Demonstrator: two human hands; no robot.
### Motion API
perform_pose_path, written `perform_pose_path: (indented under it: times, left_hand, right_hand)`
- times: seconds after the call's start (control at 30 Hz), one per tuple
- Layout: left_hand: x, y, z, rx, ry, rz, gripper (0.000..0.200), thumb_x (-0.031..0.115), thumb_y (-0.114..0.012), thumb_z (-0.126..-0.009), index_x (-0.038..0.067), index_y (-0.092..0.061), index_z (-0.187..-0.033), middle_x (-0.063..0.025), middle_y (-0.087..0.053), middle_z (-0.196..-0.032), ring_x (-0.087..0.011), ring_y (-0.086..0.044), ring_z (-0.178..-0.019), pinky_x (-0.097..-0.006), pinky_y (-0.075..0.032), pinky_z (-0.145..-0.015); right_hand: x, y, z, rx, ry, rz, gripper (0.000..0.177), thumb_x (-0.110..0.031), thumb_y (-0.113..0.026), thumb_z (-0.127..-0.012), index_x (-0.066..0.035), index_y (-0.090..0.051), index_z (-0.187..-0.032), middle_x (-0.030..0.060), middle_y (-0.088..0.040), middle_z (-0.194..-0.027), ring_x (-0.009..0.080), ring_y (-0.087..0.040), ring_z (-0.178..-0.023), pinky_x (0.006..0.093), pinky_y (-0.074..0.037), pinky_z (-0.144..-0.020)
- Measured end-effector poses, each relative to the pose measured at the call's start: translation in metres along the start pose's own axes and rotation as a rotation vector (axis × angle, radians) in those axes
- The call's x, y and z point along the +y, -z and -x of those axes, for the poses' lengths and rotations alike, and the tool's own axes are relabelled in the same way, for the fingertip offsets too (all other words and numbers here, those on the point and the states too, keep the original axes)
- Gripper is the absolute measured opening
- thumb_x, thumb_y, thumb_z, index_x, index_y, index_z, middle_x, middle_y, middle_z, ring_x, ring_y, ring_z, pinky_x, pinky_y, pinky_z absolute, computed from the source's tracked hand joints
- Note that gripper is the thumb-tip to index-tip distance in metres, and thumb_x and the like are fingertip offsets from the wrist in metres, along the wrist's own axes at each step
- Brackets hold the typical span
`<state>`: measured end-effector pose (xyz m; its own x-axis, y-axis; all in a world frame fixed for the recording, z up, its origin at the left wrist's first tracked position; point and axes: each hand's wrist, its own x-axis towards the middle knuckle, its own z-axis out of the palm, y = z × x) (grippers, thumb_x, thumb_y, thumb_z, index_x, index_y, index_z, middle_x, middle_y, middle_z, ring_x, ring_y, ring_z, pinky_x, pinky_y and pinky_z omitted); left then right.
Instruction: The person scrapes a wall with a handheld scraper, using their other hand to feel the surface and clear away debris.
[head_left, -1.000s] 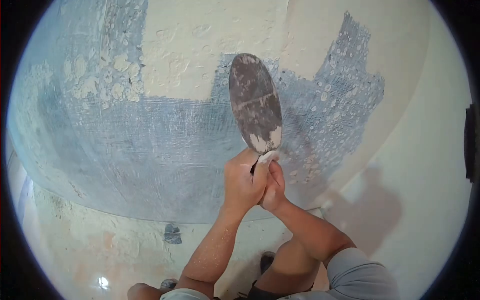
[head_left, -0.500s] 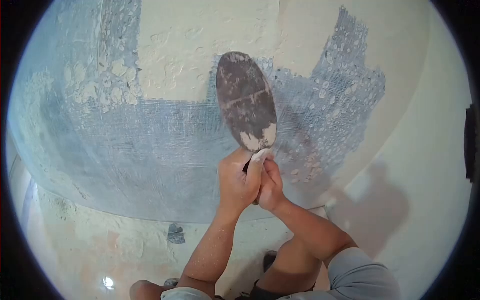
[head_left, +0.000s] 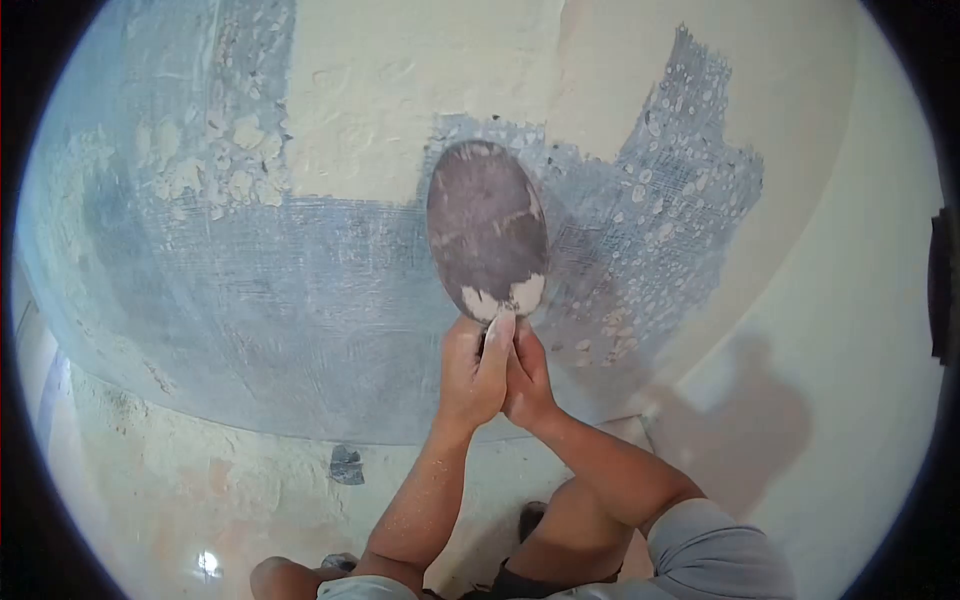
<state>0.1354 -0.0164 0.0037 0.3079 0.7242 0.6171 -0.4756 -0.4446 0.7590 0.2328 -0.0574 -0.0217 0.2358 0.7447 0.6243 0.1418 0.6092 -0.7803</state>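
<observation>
A scraper with a large oval, dark grey blade point(head_left: 487, 215) points up the wall in front of me. Pale plaster-like patches cling to the bottom of the blade. My left hand point(head_left: 472, 375) and my right hand point(head_left: 528, 375) are both closed around its handle, side by side just below the blade. The fingers mostly hide the handle. White residue marks a thumb at the blade's base. Behind the blade is the wall's scraped blue-grey area point(head_left: 350, 270), with cream coating point(head_left: 400, 100) above it.
Cream spots dot the blue-grey area on the right. A pale wall point(head_left: 860, 330) meets this one there and carries a shadow. Along the wall's foot, the floor point(head_left: 270, 490) is smeared with pale material and has a small dark patch point(head_left: 346, 465). My knees show below.
Both hands and the scraper have come down slightly toward me. The blade's top, which overlapped the cream coating's edge, now sits lower, with blue-grey wall showing above it.
</observation>
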Motion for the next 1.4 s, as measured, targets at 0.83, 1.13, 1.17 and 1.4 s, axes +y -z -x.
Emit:
perform_pose_path:
  times: [0.83, 1.13, 1.17, 1.4]
  left_hand:
    - [-0.036, -0.043, 0.051, 0.082, 0.097, 0.420, 0.052, 0.036, -0.044, -0.111, 0.000, -0.040, -0.147, -0.0117, -0.051, -0.141, -0.0205, -0.045, -0.134, -0.0347, -0.037, -0.111]
    - [-0.035, -0.042, 0.034, 0.105, 0.303, 0.748, 0.040, 0.023, -0.053, -0.109, -0.004, -0.060, -0.138, -0.0075, -0.064, -0.124, -0.0105, -0.054, -0.116, -0.0271, -0.044, -0.101]
    - [-0.028, -0.038, 0.031, 0.115, 0.223, 0.644, 0.034, 0.022, -0.054, -0.108, -0.003, -0.062, -0.130, -0.0062, -0.065, -0.117, -0.0098, -0.056, -0.109, -0.0267, -0.046, -0.095]
    - [-0.019, -0.007, 0.029, 0.075, 0.242, 0.593, 0.022, 0.025, -0.057, -0.106, 0.007, -0.055, -0.094, 0.0021, -0.050, -0.069, -0.0042, -0.039, -0.052, -0.0243, -0.032, -0.047]
  right_hand:
    - [-0.024, 0.005, 0.002, 0.159, 0.209, 0.479, 0.056, -0.006, -0.043, -0.104, 0.006, -0.026, -0.156, 0.0077, -0.060, -0.098, 0.0119, -0.054, -0.084, 0.0274, -0.047, -0.079]
    - [-0.028, -0.002, -0.014, 0.230, 0.316, 0.341, 0.051, -0.007, -0.042, -0.106, 0.005, -0.027, -0.153, 0.0125, -0.060, -0.120, 0.0160, -0.060, -0.099, 0.0294, -0.049, -0.087]
    - [-0.028, 0.002, -0.014, 0.179, 0.282, 0.297, 0.051, -0.006, -0.042, -0.106, 0.005, -0.027, -0.153, 0.0138, -0.059, -0.124, 0.0168, -0.059, -0.103, 0.0308, -0.048, -0.091]
    - [-0.075, 0.011, -0.055, 0.334, 0.633, 0.428, 0.057, -0.020, -0.048, -0.104, 0.007, -0.033, -0.153, 0.0219, -0.052, -0.142, 0.0284, -0.050, -0.131, 0.0426, -0.038, -0.112]
